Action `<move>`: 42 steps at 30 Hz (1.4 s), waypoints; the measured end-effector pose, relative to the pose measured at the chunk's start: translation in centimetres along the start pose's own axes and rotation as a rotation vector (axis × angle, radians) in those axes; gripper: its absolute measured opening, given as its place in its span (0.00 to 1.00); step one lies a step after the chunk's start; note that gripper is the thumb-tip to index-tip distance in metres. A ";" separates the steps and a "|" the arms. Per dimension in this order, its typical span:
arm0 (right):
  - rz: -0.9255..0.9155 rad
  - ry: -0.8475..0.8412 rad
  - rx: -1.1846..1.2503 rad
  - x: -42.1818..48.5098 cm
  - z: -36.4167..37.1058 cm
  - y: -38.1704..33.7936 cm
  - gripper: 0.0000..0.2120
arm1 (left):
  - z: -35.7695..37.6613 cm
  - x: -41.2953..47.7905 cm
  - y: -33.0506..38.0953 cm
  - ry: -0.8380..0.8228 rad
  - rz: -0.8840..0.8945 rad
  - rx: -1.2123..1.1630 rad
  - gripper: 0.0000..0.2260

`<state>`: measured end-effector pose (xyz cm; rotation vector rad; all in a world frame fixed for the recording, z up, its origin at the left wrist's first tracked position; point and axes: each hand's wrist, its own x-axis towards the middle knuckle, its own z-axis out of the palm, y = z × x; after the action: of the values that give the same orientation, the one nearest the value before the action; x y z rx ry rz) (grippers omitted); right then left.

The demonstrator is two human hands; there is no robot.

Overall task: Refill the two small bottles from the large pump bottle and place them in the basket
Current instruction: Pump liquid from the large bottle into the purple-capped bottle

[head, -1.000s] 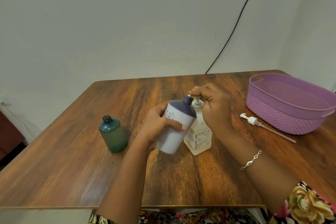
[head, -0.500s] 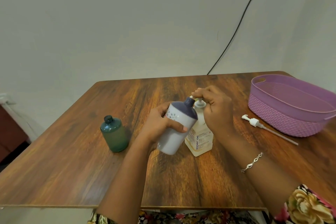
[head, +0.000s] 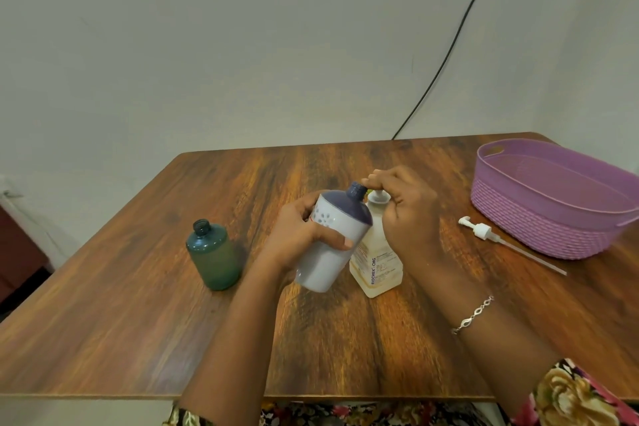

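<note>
Left hand [head: 301, 235] grasps the white bottle [head: 328, 252] around its middle, thumb across the front, and holds it off the table [head: 138, 322], tilted to the right. Its dark purple shoulder is up and its uncapped neck sits right at the top of the pump bottle [head: 377, 266]. Right hand [head: 408, 218] is over that pump bottle, fingers curled down around the pump head [head: 378, 198], with the fingertips close to the white bottle's mouth; whether anything is flowing is too blurred to tell. The pump bottle stands upright on the table, touching the white bottle's side, label facing the camera. Out to the left, well apart, the green bottle [head: 215, 256] stands upright with its neck open. On the right, a loose pump [head: 482, 231] with its long tube lies flat on the table, just beside the purple basket [head: 536, 232], which sits at the far right corner. A bracelet [head: 473, 315] is on the right wrist, and a black cable [head: 449, 45] runs down the wall behind.
</note>
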<state>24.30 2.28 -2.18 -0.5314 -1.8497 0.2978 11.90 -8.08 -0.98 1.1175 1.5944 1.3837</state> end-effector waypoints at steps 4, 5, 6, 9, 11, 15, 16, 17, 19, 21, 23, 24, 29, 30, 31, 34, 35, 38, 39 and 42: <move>0.071 -0.002 0.063 0.9 -0.6 -0.2 0.15 | 0.1 0.1 -0.1 0.002 0.003 -0.009 0.22; 0.063 0.001 0.060 1.0 -0.7 -0.3 0.15 | 0.1 0.1 -0.1 0.003 0.003 -0.009 0.21; 0.038 0.003 0.040 1.0 -0.6 -0.4 0.14 | 0.1 0.1 0.0 0.006 0.003 -0.012 0.21; -0.026 0.019 -0.034 0.8 -0.2 -0.4 0.13 | 0.1 0.1 0.1 0.007 0.000 -0.032 0.23; -0.029 0.020 -0.041 0.8 0.0 -0.1 0.12 | 0.0 0.0 0.1 0.010 -0.004 -0.031 0.24; -0.005 0.026 -0.022 0.4 0.0 -0.2 0.12 | -0.1 0.1 -0.1 0.002 0.022 -0.018 0.22; 0.003 0.027 0.001 0.5 -0.1 -0.3 0.13 | 0.0 0.1 -0.1 0.004 0.022 -0.019 0.21; 0.019 0.025 0.030 0.6 -0.3 -0.4 0.14 | 0.1 0.1 -0.1 0.007 0.018 -0.022 0.21; 0.057 0.018 0.076 1.2 -0.6 -0.5 0.16 | 0.2 0.0 0.0 0.012 0.020 -0.012 0.21; 0.065 0.019 0.074 1.4 -0.7 -0.6 0.16 | 0.1 0.1 0.1 0.012 0.023 0.003 0.21; 0.039 0.041 0.034 1.2 -0.3 -0.5 0.14 | 0.1 0.1 0.2 0.016 0.020 -0.003 0.22; 0.029 0.052 0.005 1.0 0.0 -0.4 0.13 | 0.1 0.1 0.2 0.018 0.021 0.000 0.23; 0.029 0.074 -0.053 0.6 1.0 0.1 0.11 | -0.1 0.1 0.1 0.010 0.027 -0.001 0.27; 0.031 0.074 -0.047 0.6 1.0 0.0 0.12 | -0.1 0.0 0.1 0.008 0.022 -0.001 0.27; 0.034 0.068 -0.034 0.6 0.9 0.0 0.13 | -0.1 0.0 0.1 0.007 0.017 -0.001 0.26; 0.064 0.048 0.018 1.1 0.2 -0.3 0.14 | -0.1 0.0 0.1 -0.004 0.020 -0.005 0.23; 0.079 0.044 0.029 1.3 0.0 -0.4 0.14 | 0.0 0.0 0.2 -0.006 0.025 -0.002 0.24; 0.082 0.037 0.009 1.7 -0.2 -0.5 0.15 | 0.1 0.1 0.6 0.005 0.031 -0.001 0.25; 0.064 0.035 -0.024 1.6 0.0 -0.5 0.14 | 0.1 0.2 0.6 0.007 0.033 -0.002 0.25; 0.063 0.018 -0.073 1.1 0.4 0.0 0.11 | 0.1 0.2 0.5 0.004 0.029 0.021 0.26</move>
<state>23.69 2.83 -1.41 -0.6414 -1.8343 0.2678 11.97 -7.87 -0.51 1.1548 1.6043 1.3917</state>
